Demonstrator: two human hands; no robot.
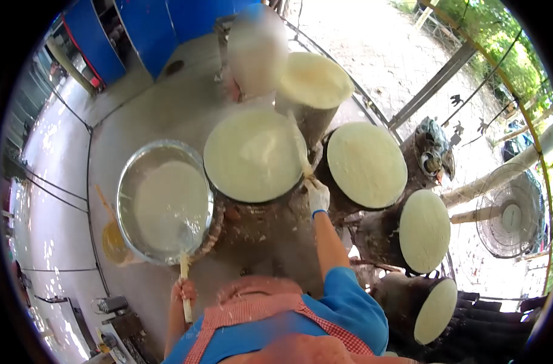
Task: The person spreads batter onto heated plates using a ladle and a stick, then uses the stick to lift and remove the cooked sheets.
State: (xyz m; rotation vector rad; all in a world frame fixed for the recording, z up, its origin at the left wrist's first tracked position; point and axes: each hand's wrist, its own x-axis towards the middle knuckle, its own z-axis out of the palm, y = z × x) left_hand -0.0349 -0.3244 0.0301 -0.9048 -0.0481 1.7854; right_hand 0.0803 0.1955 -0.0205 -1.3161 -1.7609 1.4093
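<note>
My left hand [184, 292], bare, is wrapped round the pale handle of a ladle [184, 267]. The ladle's far end dips into white liquid in a large metal basin [122, 209]. On my right hand [317, 195] is a white glove with a blue cuff; its fingers close round a long, flat wooden stick [301, 142]. That stick lies along the right edge of a round griddle coated with pale batter [252, 158]. Right of my gloved hand is another round, pale-covered griddle [366, 165].
More pale-topped drums stand behind [316, 80] and to the right [424, 230], with one lower down [435, 311]. A yellow container [114, 242] sits left of the basin. A standing fan [512, 215] is at far right. Behind the griddles is a blurred, unclear shape.
</note>
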